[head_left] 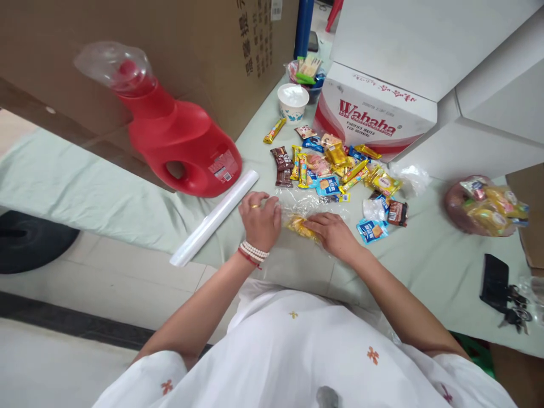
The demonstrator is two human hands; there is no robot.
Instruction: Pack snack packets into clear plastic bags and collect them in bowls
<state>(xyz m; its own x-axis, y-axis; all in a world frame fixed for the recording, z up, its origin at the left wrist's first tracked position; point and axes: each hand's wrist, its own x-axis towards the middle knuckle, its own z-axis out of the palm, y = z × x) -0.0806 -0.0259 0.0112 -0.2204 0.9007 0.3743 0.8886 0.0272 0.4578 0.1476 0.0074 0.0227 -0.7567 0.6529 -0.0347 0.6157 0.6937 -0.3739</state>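
My left hand (260,219), with a ring and a bead bracelet, rests on a clear plastic bag (312,205) lying on the pale green cloth (127,198); its fingers are curled onto the bag's left edge. My right hand (334,233) presses flat on the same bag, over a yellow snack packet (298,226) inside it. Just beyond the bag lies a heap of small wrapped snacks (335,167).
A red detergent jug (178,139) and a roll of clear film (216,215) lie to the left. A Wahaha carton (374,116), a paper cup (293,102) and large cardboard box (127,45) stand behind. At right lie a filled snack bag (484,205), a black phone (494,280) and keys (516,314).
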